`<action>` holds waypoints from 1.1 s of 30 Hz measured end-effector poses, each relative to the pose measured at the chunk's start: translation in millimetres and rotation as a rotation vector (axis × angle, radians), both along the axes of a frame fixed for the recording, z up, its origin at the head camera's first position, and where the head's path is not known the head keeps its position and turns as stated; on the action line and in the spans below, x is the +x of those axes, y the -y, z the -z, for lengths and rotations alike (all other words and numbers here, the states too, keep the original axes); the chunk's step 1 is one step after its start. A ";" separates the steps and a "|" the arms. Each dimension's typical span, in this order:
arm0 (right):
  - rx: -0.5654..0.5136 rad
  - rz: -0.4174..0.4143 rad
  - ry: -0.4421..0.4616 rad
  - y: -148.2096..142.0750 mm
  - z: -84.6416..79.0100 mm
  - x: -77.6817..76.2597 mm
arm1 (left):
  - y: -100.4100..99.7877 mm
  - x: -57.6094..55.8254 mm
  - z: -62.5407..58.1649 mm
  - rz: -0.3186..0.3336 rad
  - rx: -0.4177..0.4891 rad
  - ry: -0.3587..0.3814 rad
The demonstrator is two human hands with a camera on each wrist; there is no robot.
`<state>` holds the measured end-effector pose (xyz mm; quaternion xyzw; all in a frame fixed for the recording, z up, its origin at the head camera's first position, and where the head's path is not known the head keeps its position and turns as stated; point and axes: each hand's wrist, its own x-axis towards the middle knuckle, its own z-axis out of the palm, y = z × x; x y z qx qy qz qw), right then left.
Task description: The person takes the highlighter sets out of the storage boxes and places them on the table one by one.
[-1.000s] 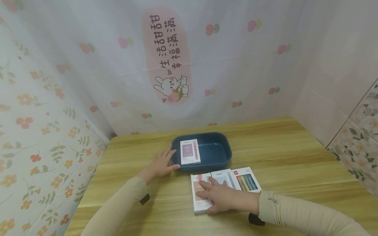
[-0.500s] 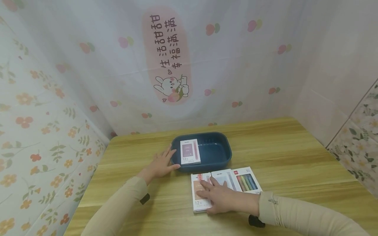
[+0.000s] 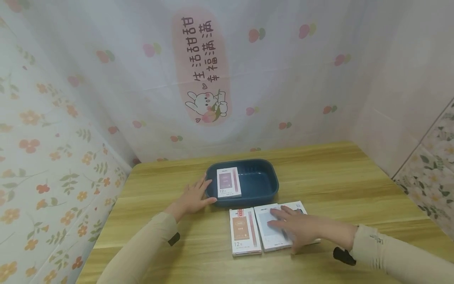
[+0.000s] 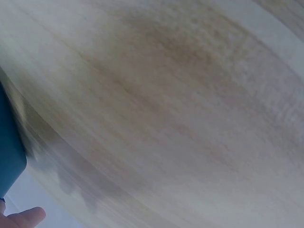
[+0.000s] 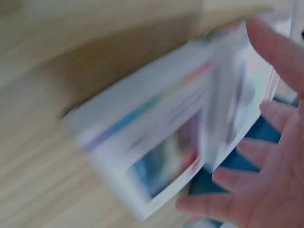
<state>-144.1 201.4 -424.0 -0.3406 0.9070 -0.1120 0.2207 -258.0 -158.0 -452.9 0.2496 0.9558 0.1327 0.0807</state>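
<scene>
My left hand [image 3: 191,199] rests at the left end of a dark blue plastic basin [image 3: 259,187], its fingers and thumb against the rim. Inside the basin lies a white box with a purple label [image 3: 228,182]. My right hand [image 3: 301,229] is over the flat boxes in front, its fingers spread. Beneath its fingertips lies a white box with a pale blue label [image 3: 263,223]. The hand mostly covers a third box, whose window shows coloured sticks [image 5: 166,154] in the right wrist view. To the left of these, a white box with an orange label [image 3: 244,232] lies uncovered.
All this stands on a wood-grain table [image 3: 152,189]. A white curtain [image 3: 269,86] with a rabbit print hangs behind its back edge. Flower-patterned cloth [image 3: 46,177] closes off the left side, and more cloth hangs at the right.
My right hand has moved right, off the orange-labelled box and over the pale-blue-labelled box and the box of coloured sticks. The left hand and the basin have stayed put.
</scene>
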 end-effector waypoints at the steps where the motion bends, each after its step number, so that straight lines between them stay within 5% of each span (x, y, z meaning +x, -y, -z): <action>1: 0.028 0.001 0.006 -6.9 -1.2 -1.4 | -0.2 0.1 -0.2 0.000 -0.001 0.001; 7: 0.097 0.018 0.026 -38.6 1.8 -1.3 | -1.1 -0.6 0.2 0.006 -0.002 -0.010; 11: 0.046 0.019 0.055 -47.3 10.2 1.0 | -1.3 -1.6 0.6 0.006 0.009 0.000; 33: -0.005 -0.010 -0.035 -43.4 16.8 9.0 | -1.6 0.6 -2.5 0.011 -0.016 -0.013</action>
